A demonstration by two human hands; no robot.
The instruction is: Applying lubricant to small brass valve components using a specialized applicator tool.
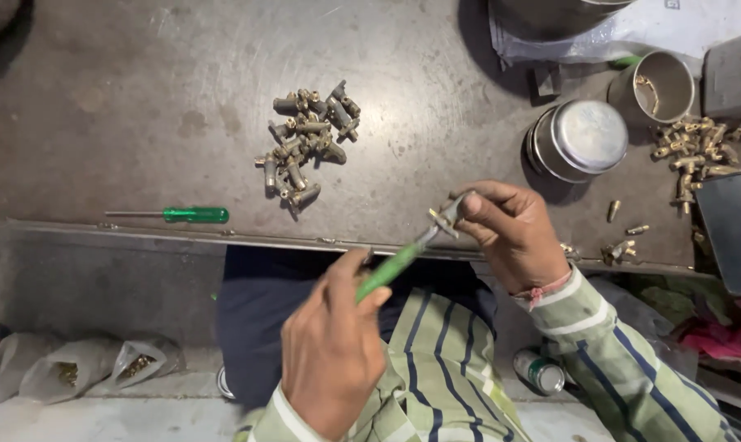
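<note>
My left hand (pixel 331 344) grips the green handle of a screwdriver (pixel 395 266), which slants up and to the right. Its metal tip meets a small grey and brass fitting (pixel 446 217) pinched between the thumb and fingers of my right hand (pixel 514 233). Both hands hover over the near edge of a dark metal worktable (pixel 141 106), above my lap. My sleeves are green and white with dark blue stripes.
A pile of several small metal fittings (pixel 307 141) lies mid-table. A second green-handled screwdriver (pixel 192 214) rests near the front left edge. At right are a lidded steel tin (pixel 583 137), a steel cup (pixel 664 83) and loose brass parts (pixel 698 149). Plastic bags (pixel 76 370) lie on the floor.
</note>
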